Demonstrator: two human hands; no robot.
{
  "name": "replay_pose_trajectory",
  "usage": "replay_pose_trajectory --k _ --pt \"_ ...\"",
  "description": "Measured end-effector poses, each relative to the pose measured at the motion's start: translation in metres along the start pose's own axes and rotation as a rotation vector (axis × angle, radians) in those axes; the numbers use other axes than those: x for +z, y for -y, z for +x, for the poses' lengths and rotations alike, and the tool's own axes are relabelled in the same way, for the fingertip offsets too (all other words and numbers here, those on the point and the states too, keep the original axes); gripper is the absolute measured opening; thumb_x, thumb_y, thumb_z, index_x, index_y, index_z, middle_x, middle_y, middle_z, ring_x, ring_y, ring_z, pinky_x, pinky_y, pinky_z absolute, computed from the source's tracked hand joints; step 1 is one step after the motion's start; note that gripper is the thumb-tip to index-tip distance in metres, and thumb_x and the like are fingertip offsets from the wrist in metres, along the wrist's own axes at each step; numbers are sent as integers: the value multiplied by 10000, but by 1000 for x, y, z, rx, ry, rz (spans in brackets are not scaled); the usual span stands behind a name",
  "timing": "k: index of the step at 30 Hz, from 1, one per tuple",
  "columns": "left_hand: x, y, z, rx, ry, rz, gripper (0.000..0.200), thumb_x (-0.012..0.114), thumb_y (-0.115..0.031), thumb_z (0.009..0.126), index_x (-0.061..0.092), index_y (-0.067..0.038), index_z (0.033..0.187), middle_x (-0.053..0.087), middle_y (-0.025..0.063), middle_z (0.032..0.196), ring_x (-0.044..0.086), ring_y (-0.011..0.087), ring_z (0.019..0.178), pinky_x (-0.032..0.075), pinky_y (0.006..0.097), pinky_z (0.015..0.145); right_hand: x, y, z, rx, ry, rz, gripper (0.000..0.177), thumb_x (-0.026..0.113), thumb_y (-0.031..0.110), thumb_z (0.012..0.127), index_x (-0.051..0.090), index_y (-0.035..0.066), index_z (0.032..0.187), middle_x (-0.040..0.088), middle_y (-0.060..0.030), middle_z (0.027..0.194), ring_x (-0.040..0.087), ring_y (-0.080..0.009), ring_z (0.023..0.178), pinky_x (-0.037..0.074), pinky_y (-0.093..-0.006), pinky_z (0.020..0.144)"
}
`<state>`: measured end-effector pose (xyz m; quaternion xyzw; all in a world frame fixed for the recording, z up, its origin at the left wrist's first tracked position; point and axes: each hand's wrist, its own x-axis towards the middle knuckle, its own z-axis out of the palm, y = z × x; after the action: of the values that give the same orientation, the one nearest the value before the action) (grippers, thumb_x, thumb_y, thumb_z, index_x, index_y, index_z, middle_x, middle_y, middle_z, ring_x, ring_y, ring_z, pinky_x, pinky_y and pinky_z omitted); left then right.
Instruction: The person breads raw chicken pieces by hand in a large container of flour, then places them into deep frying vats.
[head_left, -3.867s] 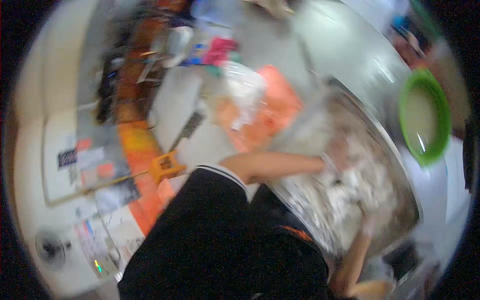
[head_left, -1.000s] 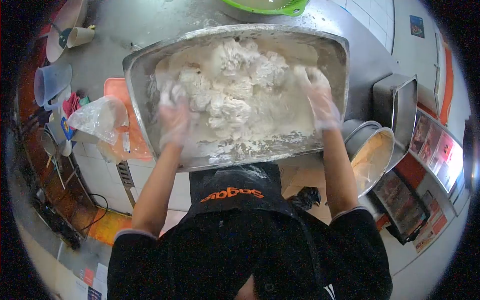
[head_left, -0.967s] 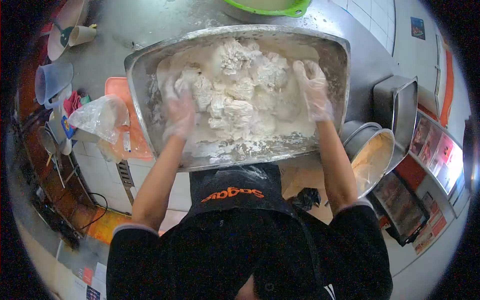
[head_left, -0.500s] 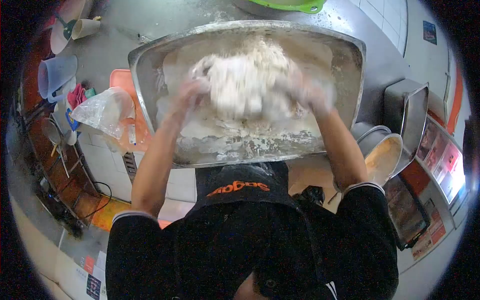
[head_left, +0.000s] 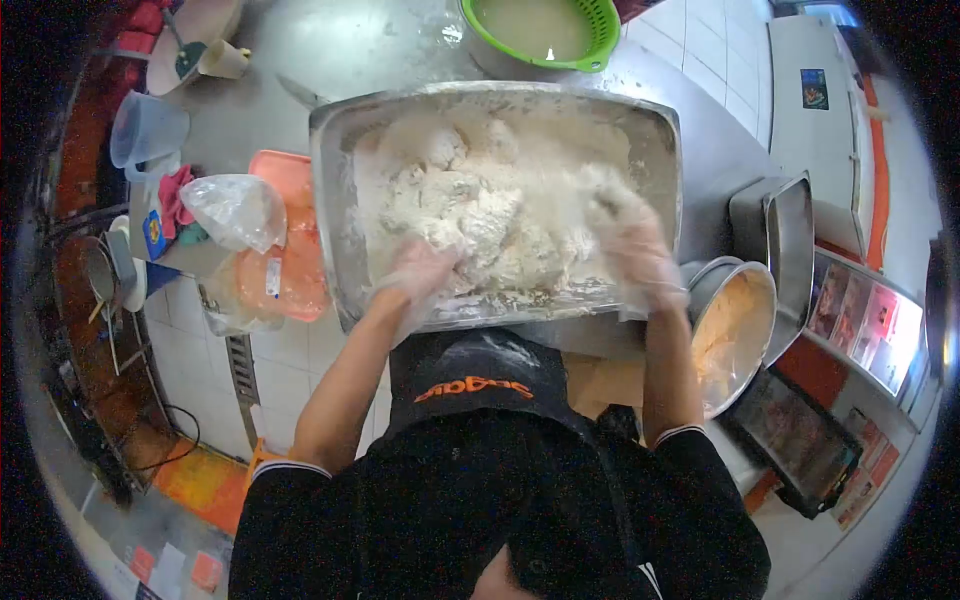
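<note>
A rectangular metal pan [head_left: 330, 200] holds loose white flour and several lumpy flour-coated pieces [head_left: 485, 225], whose kind is hidden under the coating. My left hand [head_left: 425, 270], in a clear plastic glove, touches the pieces at the near left of the pan. Its fingertips are hidden among flour and pieces. On the right side of the pan is my right hand [head_left: 640, 255], also gloved and whitened with flour. Motion smears its fingers, and I cannot make out whether a piece is in them.
Behind the pan stands a green strainer [head_left: 600, 35] over a bowl of cloudy liquid. To the right are a round metal bowl [head_left: 735, 330] with orange contents and deep metal pans [head_left: 790, 240]. An orange tray [head_left: 300, 250] and plastic bag [head_left: 235, 212] lie left.
The raised, blurred mass of floured pieces now rests spread in the pan. My left hand is lower, at the near side; my right hand is farther right, apart from the main heap. The view has shifted.
</note>
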<state>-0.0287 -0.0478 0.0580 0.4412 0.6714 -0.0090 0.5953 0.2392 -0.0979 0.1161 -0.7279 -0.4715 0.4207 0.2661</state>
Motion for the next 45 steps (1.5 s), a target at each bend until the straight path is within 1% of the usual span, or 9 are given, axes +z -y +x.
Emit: replay_pose_trajectory --k 2,8,10,12,17,22,28,39,45 --pt "-29 -35 -38 218 9 414 522 681 -384 808 552 37 1088 626 135 897 589 198 810 480 358 678 -22 47 -16 141 -49 287 245 616 247 913 632 34 1034 613 -88 942 583 -144 907 511 -265 705" --pt "-8 -79 -39 781 -147 -440 385 664 -414 835 628 -40 922 649 146 820 620 297 727 492 426 665 6 11 -2 -237 -166 -329 279 585 196 899 574 60 1142 624 -106 1000 599 -272 963 490 -378 858" --pt "18 -57 -18 638 -110 920 394 663 -370 825 614 -17 995 655 169 918 630 364 814 508 442 748 29 -25 2 -260 37 -599 360 564 218 906 525 49 1222 571 -128 1179 533 -286 1121 426 -399 974" --pt "5 -22 -30 1118 -760 375 422 671 -348 793 605 5 1015 656 189 977 632 362 846 500 459 794 8 -16 -25 -471 -259 -470 446 524 255 924 469 11 1293 490 -125 1338 448 -256 1256 360 -383 1065" --pt "-53 23 -52 152 -694 477 358 666 -296 770 571 10 931 602 230 1047 601 350 960 462 474 799 -45 -205 47 13 -630 -1651 421 530 405 918 639 19 1047 646 -160 1020 618 -210 961 505 -338 812" --pt "-51 85 -40 496 -858 452 307 603 -280 838 587 -3 972 624 224 962 611 379 952 465 480 797 -82 -152 57 110 -455 -209 504 638 490 785 678 -12 819 668 -161 777 634 -276 718 507 -420 648" --pt "-37 144 -103 605 -1138 195 256 527 -258 905 570 -16 832 602 206 831 593 376 781 461 479 720 -73 -69 10 -50 -530 32 508 630 484 802 657 -16 884 663 -152 819 630 -261 743 505 -397 662" --pt "-172 386 -201 880 -1355 160 140 576 -159 828 522 -37 785 555 172 731 556 393 689 439 473 611 327 197 -271 -227 -105 246 526 616 474 833 620 -25 1002 654 -134 896 623 -234 788 500 -355 688" --pt "-346 578 -210 623 -966 -465 281 591 -267 829 533 -8 736 570 209 697 569 400 658 448 469 595 534 287 -289 -168 163 276 543 608 469 850 599 -29 1067 649 -125 938 619 -219 813 497 -332 702"
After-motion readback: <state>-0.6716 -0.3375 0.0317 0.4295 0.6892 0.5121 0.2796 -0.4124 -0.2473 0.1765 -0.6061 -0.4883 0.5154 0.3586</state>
